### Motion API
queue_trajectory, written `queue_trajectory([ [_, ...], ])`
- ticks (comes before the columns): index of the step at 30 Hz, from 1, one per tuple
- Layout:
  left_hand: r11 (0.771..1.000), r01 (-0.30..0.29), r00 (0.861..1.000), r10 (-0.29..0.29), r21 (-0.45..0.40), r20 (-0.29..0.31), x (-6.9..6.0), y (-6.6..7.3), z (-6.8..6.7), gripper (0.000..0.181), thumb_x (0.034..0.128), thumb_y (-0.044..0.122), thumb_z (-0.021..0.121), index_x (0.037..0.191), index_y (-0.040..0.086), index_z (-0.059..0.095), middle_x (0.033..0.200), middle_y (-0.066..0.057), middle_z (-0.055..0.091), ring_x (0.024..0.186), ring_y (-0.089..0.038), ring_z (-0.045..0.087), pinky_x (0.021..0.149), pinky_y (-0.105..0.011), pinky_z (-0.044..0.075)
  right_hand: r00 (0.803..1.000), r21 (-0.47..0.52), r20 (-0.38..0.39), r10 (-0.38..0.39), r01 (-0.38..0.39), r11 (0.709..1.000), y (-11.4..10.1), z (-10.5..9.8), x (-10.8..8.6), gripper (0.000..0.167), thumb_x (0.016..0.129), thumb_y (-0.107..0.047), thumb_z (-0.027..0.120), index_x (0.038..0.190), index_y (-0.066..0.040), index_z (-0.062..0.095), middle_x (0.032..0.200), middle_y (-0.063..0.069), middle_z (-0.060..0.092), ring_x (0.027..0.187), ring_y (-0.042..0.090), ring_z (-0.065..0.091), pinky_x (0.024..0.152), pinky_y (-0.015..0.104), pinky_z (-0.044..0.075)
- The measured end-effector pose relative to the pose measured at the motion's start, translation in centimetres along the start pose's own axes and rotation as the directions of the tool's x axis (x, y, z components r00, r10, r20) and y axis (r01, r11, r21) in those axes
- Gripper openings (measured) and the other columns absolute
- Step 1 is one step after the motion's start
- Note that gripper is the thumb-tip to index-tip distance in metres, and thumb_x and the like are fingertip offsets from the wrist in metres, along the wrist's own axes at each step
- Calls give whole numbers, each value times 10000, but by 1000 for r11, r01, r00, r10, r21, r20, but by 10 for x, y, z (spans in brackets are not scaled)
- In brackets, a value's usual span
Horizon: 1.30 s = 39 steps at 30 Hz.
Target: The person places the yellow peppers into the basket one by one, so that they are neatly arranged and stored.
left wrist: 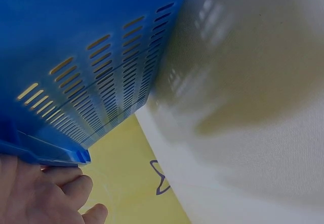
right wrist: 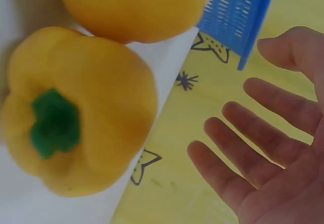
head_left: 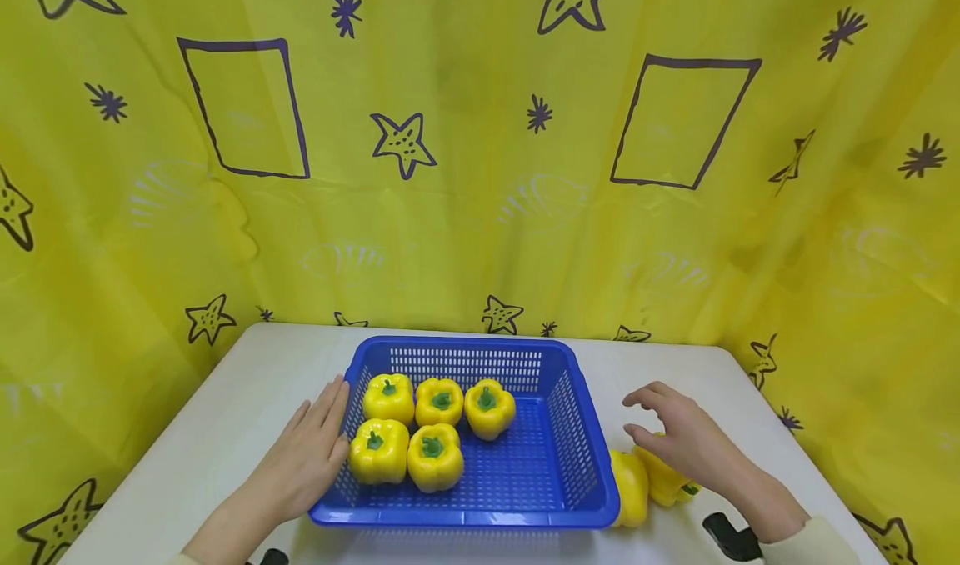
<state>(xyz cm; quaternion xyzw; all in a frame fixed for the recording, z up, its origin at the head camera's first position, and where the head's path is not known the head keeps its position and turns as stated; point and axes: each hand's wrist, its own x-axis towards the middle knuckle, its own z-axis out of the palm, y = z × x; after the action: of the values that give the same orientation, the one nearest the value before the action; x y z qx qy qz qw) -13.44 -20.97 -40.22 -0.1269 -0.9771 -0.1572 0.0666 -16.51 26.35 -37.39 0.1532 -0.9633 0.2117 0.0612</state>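
Note:
A blue plastic basket with slotted walls stands on the table, and several yellow bell peppers with green stems sit in its left part. Along the basket's left side lies my left hand, fingers straight; the left wrist view has its fingers at the basket's rim. Two more peppers lie outside, one against the basket's right wall and another pepper partly under my right hand. That hand hovers with spread fingers and holds nothing. In the right wrist view a gap separates it from the nearer pepper.
The white table carries everything. A yellow curtain with drawn stars and frames hangs behind and at both sides. Black wrist-camera parts show below the right wrist.

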Motion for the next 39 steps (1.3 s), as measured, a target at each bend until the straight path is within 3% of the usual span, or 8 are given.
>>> queue_trajectory([
  [11, 1000, 11, 1000, -11, -5, 12, -1, 0, 1, 623, 1006, 208, 418, 1547, -40, 232, 1630, -228, 210, 1498, -410, 237, 1196, -632, 181, 993, 21, 31, 113, -114, 993, 18, 11, -25, 255, 876, -218, 727, 1101, -102, 695, 1148, 82, 660, 1109, 343, 625, 946, 601, 507],
  [17, 1000, 16, 1000, -16, -9, 19, -1, 0, 0, 628, 1007, 211, 420, 1549, -39, 225, 1632, -230, 200, 1500, -414, 227, 1196, -634, 177, 989, 37, -13, 147, -146, 989, 23, 22, -36, 254, 849, -200, 758, 1068, -86, 702, 1118, 74, 658, 1052, 295, 635, 918, 558, 530],
  [22, 1000, 17, 1000, -17, -10, 19, -1, 0, -1, 629, 1007, 210, 419, 1549, -42, 223, 1632, -233, 195, 1499, -419, 225, 1197, -632, 176, 984, 58, -34, 173, -171, 984, 26, 31, -43, 282, 840, -184, 762, 1091, -69, 703, 1178, 107, 638, 1095, 335, 618, 953, 578, 509],
  [29, 1000, 14, 1000, -14, -15, 18, -2, 0, 0, 632, 1009, 216, 418, 1550, -44, 219, 1629, -239, 201, 1497, -423, 225, 1193, -638, 178, 983, 67, -93, 159, -153, 986, 26, 40, -49, 358, 825, -120, 764, 1167, -55, 682, 1247, 142, 613, 1149, 372, 594, 983, 597, 484],
  [39, 1000, 14, 1000, -14, -17, 15, -1, 1, 1, 635, 1006, 218, 421, 1549, -43, 222, 1631, -236, 199, 1499, -421, 222, 1191, -640, 180, 984, 79, -113, 140, -132, 988, 29, 48, -54, 488, 813, -78, 739, 1283, -50, 613, 1348, 151, 545, 1227, 389, 542, 1023, 620, 439],
])
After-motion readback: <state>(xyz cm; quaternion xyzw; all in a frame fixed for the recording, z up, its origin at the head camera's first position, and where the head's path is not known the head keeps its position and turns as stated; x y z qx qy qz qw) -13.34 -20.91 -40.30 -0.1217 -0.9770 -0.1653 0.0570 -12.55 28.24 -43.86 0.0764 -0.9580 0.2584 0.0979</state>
